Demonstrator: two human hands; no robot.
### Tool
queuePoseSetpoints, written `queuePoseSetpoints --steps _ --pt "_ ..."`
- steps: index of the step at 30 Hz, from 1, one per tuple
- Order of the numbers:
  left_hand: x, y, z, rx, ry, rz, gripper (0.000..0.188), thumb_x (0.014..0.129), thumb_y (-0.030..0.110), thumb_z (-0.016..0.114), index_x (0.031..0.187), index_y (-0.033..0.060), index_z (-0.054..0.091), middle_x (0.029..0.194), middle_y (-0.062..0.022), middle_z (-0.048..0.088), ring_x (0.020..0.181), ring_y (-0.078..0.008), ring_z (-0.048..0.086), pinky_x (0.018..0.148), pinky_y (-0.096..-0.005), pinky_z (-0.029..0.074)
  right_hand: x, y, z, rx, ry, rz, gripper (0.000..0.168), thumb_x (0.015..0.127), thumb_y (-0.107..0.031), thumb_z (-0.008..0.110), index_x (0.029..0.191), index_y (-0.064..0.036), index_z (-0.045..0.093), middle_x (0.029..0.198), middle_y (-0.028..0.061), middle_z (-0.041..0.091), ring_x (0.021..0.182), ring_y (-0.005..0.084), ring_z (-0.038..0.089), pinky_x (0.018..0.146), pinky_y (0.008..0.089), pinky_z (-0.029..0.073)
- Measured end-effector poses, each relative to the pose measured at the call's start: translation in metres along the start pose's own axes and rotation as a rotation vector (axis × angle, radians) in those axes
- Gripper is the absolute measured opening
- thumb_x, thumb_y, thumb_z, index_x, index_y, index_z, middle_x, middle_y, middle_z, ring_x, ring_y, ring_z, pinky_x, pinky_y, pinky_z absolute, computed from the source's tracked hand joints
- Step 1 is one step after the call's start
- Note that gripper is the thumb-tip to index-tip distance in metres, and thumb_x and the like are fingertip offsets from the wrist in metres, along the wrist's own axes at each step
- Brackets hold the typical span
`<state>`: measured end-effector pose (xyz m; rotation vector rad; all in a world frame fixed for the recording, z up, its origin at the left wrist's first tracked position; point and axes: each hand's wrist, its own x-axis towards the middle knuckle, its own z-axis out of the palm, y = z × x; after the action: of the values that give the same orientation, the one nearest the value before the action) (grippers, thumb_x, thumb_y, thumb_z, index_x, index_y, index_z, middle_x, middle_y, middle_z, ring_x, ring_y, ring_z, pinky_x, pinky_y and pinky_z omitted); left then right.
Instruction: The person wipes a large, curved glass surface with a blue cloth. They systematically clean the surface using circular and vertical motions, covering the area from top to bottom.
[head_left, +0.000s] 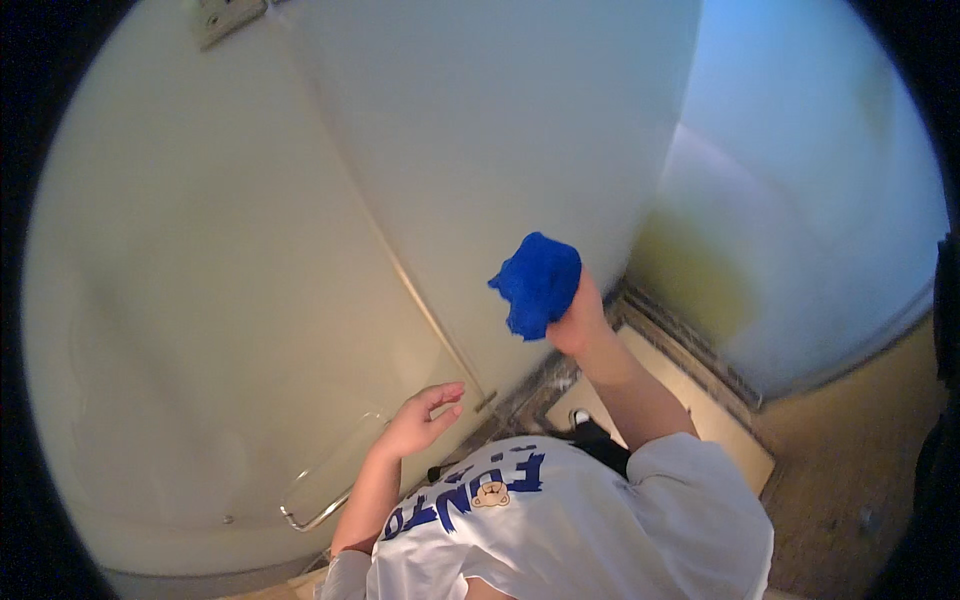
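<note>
My right hand (579, 319) grips a bunched blue cloth (538, 285) near the middle of the view. Behind and around the cloth stands a frosted glass panel (480, 172); whether the cloth touches it, I cannot tell. Lower and to the left, my left hand (427, 420) holds nothing, its fingers apart and slightly curled. It is in front of another frosted glass panel (210, 300), close to the foot of the upright seam between the two panels. A curved metal handle (322, 514) is fixed to the left panel, beside my left forearm.
A metal fitting (229, 19) is at the top left. To the right, a further glass panel (780, 195) meets the middle one at a corner. Below are a dark sill (690, 349), a pale floor slab (720, 420) and a brown floor (840, 465).
</note>
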<state>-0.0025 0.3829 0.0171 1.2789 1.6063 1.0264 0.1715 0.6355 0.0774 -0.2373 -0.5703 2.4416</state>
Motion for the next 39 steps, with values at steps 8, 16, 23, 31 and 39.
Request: queuePoseSetpoints --steps 8,16,23,31,39 --pt "0.133 0.068 0.081 -1.024 0.199 -0.023 0.057 0.094 0.038 0.06 0.136 0.0033 0.043 0.126 -0.0057 0.056 0.115 -0.0164 0.052 0.1 -0.0354 0.042 0.037 -0.074 -0.02 -0.25 -0.318 0.504 0.065 0.098 -0.055 0.035 0.136 -0.004 0.045 0.133 0.0113 0.055 0.12 0.0246 0.054 0.103 0.0405 0.042" --pt "0.187 0.174 0.124 -1.082 0.845 -0.022 0.04 0.093 0.029 0.064 0.122 0.0036 0.056 0.113 -0.0072 0.063 0.101 -0.0191 0.061 0.088 -0.0357 0.049 0.065 -0.154 -0.025 -0.735 -0.47 0.494 0.044 0.102 -0.03 0.046 0.133 0.001 0.048 0.122 0.0091 0.059 0.106 0.017 0.057 0.094 0.0328 0.046" --pt "0.169 0.172 0.121 -0.845 1.038 0.07 0.033 0.095 0.026 0.06 0.115 0.0002 0.059 0.106 -0.0085 0.066 0.094 -0.018 0.064 0.082 -0.0335 0.053 0.084 -0.147 -0.029 -0.941 -0.589 0.363 0.03 0.098 -0.015 0.053 0.124 0.001 0.055 0.112 0.0055 0.063 0.1 0.0128 0.057 0.087 0.0313 0.048" --pt "0.168 0.21 0.121 -0.748 1.155 0.238 0.033 0.098 0.025 0.055 0.119 0.0003 0.057 0.103 -0.0034 0.064 0.093 -0.0108 0.06 0.08 -0.0281 0.05 0.066 -0.114 0.015 -0.796 -0.902 -0.209 0.055 0.095 -0.02 0.058 0.143 -0.006 0.034 0.14 0.0081 0.039 0.118 0.018 0.05 0.095 0.0348 0.045" --pt "0.133 0.252 0.117 0.572 0.892 0.036 0.075 0.083 0.036 0.07 0.14 0.0008 0.037 0.135 -0.0211 0.042 0.112 -0.0361 0.054 0.089 -0.0389 0.05 0.042 -0.083 0.021 -0.57 -0.517 0.682 0.057 0.093 -0.037 0.061 0.134 -0.002 0.044 0.121 0.008 0.057 0.109 0.0205 0.057 0.091 0.034 0.048"
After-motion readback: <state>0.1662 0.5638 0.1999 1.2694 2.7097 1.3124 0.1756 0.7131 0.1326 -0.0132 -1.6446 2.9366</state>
